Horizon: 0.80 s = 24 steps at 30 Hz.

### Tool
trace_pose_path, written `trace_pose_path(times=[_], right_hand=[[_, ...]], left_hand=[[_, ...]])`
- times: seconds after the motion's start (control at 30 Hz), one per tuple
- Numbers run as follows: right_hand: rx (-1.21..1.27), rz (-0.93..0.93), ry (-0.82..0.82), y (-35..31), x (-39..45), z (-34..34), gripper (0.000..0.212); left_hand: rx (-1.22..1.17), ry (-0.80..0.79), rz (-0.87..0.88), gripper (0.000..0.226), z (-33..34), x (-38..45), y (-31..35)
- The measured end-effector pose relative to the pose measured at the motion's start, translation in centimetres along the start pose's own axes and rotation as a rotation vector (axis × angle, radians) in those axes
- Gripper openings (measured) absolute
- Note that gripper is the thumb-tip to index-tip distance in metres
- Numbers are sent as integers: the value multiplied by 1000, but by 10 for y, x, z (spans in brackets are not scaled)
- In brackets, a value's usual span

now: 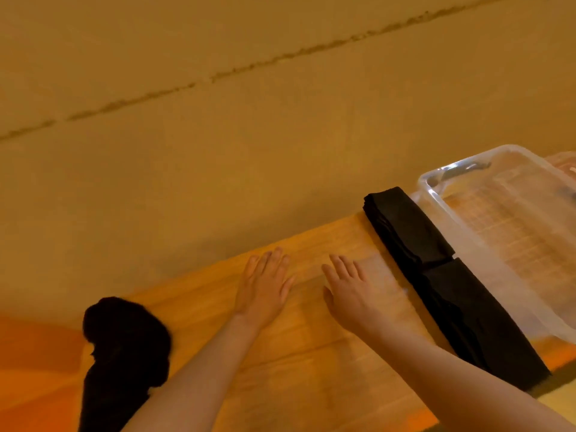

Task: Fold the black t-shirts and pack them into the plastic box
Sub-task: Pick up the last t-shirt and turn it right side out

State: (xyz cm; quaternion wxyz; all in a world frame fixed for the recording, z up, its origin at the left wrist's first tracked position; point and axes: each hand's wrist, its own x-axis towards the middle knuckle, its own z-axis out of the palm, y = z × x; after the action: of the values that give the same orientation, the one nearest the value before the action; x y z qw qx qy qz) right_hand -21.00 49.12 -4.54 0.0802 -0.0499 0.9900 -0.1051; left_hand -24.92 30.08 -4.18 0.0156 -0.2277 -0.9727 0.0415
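My left hand (pixel 265 283) and my right hand (pixel 349 288) lie flat with straight fingers over the bare wooden table (pixel 311 344), side by side and holding nothing. To the right, two folded black t-shirts lie end to end along the box: the far one (pixel 408 226) and the near one (pixel 477 322). The clear plastic box (pixel 511 229) stands at the right with no clothes visible inside. A crumpled heap of black t-shirts (pixel 124 347) lies at the left, beside my left forearm.
A plain wall with a long crack (pixel 218 76) fills the upper half of the view, right behind the table's far edge. An orange surface (pixel 31 353) shows at the lower left.
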Motion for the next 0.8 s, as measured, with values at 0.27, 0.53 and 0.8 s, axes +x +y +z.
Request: trace_pose_path(times=[0.27, 0.53, 0.8], right_hand=[[-102, -387, -15, -93, 15, 13, 47], [-167, -636, -53, -185, 2, 36, 46], [-251, -838, -153, -248, -28, 63, 52]], left_hand=[[-14, 2, -349, 52, -6, -124, -63], [-64, -31, -698, 54, 2, -230, -96], [-211, -273, -1029, 69, 32, -304, -101]])
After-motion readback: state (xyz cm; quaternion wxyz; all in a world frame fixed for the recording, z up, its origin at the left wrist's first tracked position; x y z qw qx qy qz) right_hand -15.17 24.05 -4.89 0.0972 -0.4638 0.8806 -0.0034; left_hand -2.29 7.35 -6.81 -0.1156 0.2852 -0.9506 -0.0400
